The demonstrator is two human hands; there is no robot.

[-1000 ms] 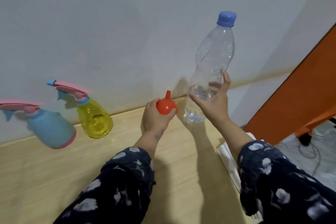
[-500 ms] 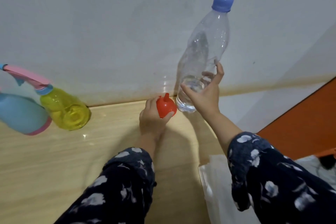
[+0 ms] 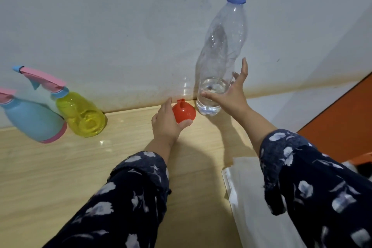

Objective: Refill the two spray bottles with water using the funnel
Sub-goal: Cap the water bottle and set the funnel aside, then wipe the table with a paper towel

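Observation:
A clear water bottle [image 3: 223,32] with a blue cap stands at the table's back edge against the wall, with a little water in its bottom. My right hand [image 3: 229,96] wraps its lower part, thumb in front and fingers behind. Just left of it, my left hand [image 3: 165,125] grips a red funnel [image 3: 184,112], wide end down on the table, spout up. A yellow spray bottle [image 3: 80,115] and a blue spray bottle [image 3: 32,119], both with pink trigger heads on, stand at the far left by the wall.
The wooden table [image 3: 60,167] runs along a pale wall [image 3: 120,26]. A white stack of paper or plastic [image 3: 247,187] lies at the table's right edge. An orange panel [image 3: 346,119] stands to the right beyond the table.
Both hands came down toward the table by the wall: the water bottle now stands on it and the funnel rests mouth down. The spray bottles have not moved.

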